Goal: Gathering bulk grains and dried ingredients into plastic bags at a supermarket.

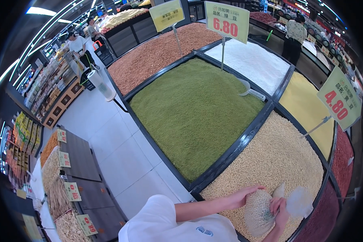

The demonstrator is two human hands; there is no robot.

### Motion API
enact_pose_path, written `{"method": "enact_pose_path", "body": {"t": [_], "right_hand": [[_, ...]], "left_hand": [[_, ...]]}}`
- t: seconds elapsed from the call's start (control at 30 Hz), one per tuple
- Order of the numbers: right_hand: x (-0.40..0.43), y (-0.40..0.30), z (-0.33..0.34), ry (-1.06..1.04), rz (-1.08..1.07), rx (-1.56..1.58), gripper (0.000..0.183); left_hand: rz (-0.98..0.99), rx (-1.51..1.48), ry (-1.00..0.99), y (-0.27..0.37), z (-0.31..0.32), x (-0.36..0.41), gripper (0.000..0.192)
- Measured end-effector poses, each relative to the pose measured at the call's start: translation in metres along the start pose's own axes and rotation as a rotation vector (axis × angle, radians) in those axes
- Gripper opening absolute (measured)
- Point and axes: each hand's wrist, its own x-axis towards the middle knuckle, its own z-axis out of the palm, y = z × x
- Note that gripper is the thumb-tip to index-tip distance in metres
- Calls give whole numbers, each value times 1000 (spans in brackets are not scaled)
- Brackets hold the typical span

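Note:
A clear plastic bag (258, 213) full of pale yellow soybeans rests on the heap of soybeans (278, 151) at the lower right. My left hand (245, 196) lies along the bag's near side, with its fingers over the top edge. Gathered in my right hand (279, 208) is the neck of the bag, and its loose translucent mouth (299, 202) flares out beyond the fist. Between the two hands a pale pointed piece (279, 191) sticks up; whether it is a bag corner or a scoop, I cannot tell.
Black dividers (233, 148) frame bins of mung beans (196, 118), peanuts (166, 51) and white grain (248, 63). A scoop (251, 90) lies on the mung beans. Price signs (227, 22) stand on poles. A bag roll (101, 85) projects over the aisle; people (80, 50) stand farther off.

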Motion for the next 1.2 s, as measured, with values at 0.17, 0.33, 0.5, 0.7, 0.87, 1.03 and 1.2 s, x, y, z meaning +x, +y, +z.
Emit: {"method": "enact_pose_path", "body": {"t": [0.17, 0.33, 0.5, 0.7, 0.87, 1.03, 1.2], "right_hand": [[29, -12, 15, 374, 238, -455, 43], [29, -10, 36, 311, -109, -713, 46], [13, -10, 23, 186, -194, -231, 46], [9, -30, 32, -34, -40, -242, 50], [20, -26, 45, 360, -51, -597, 53], [8, -20, 45, 182, -132, -710, 52], [-2, -35, 33, 209, -39, -293, 49]], "left_hand": [[326, 126, 268, -26, -4, -30, 50], [-118, -172, -20, -43, 12, -43, 49], [-80, -474, -1, -52, -19, 11, 61], [-161, -562, 178, 3, 12, 0, 65], [-44, -434, 62, -10, -33, -25, 70], [-276, -419, -8, -34, -10, -33, 67], [-165, -491, -47, -21, 5, -2, 65]]}}
